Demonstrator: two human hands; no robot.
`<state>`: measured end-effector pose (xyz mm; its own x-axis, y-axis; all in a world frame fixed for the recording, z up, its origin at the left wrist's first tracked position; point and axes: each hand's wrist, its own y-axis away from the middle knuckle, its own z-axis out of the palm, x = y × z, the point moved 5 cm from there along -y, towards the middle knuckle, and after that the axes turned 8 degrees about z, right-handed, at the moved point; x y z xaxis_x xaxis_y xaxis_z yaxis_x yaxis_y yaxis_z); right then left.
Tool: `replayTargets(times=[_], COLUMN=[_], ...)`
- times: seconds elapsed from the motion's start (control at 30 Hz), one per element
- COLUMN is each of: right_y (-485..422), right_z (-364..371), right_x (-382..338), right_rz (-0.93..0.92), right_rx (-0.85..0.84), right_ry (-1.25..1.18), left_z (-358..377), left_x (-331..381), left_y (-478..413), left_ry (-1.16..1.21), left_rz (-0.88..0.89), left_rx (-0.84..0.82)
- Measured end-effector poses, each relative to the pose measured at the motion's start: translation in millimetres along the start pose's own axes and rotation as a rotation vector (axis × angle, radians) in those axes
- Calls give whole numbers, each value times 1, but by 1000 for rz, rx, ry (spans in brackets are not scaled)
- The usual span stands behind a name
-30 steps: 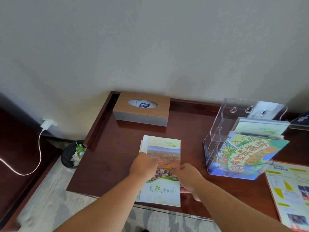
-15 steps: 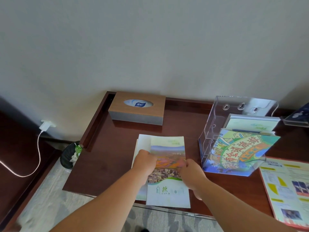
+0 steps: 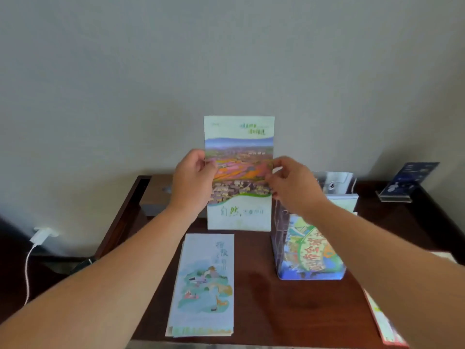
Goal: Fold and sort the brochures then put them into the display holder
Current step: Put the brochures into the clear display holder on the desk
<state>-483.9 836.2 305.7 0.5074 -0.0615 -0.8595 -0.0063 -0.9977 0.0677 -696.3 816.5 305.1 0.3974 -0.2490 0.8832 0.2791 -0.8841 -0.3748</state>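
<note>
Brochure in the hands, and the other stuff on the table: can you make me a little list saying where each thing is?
held brochure: upright in the air, cover with fields and houses facing the camera
left hand: pinches its left edge
right hand: pinches its right edge
flat brochure: lies on the table, nearer than the held one
holder: clear, stands on the table at the right
colourful brochure: in the holder's front slot
tissue box: at the back, partly hidden by the left hand
</note>
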Motion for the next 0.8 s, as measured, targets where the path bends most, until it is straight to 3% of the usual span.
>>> replayTargets(times=[0.17,0.43,0.8], right_y=[-17,-36,-54], right_z=[-75,-137,-170], right_x=[-9,2,54], right_rz=[-39,-76,-67], right_rx=[132,182,159], right_ry=[21,-47,-22], left_z=[50,106,171], left_x=[50,94,67], left_y=[-23,-39,-6], left_ry=[66,101,133], left_rz=[117,226,2], left_rx=[-26,2,-62])
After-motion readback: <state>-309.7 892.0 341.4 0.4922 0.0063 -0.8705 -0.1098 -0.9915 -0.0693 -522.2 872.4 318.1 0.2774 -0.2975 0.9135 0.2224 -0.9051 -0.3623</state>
